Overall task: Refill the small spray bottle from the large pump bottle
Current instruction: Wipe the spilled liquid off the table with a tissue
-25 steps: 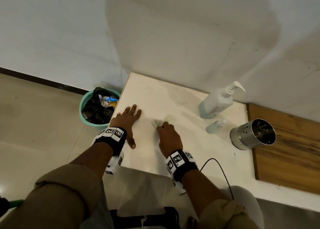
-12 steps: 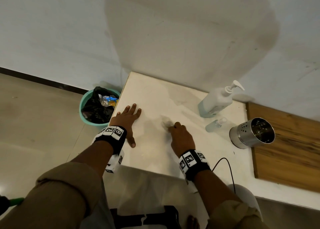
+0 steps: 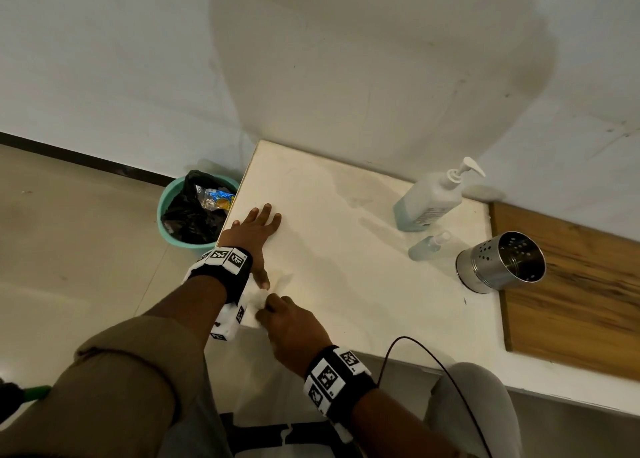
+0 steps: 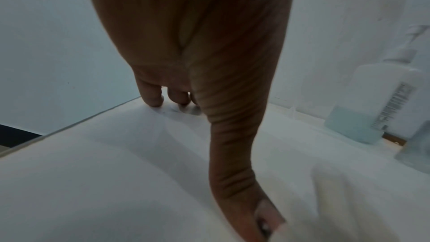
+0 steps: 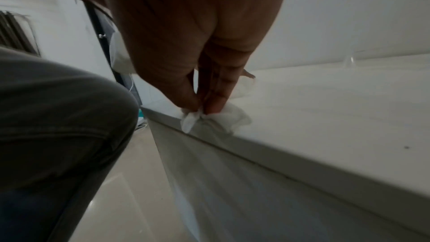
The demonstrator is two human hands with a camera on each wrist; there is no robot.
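The large white pump bottle stands at the back of the white table, with pale blue liquid low in it; it also shows at the right of the left wrist view. The small clear spray bottle stands just in front of it. My left hand lies flat on the table's left side, fingers straight. My right hand pinches a crumpled white tissue at the table's near left edge, close to my left thumb. Both hands are far from the bottles.
A perforated steel cup stands right of the spray bottle, at the edge of a wooden board. A teal bin with a black bag sits on the floor left of the table. A black cable runs off the near edge.
My right hand has drawn the tissue across the table from its middle back to the near left edge. The left hand and both bottles have stayed put.
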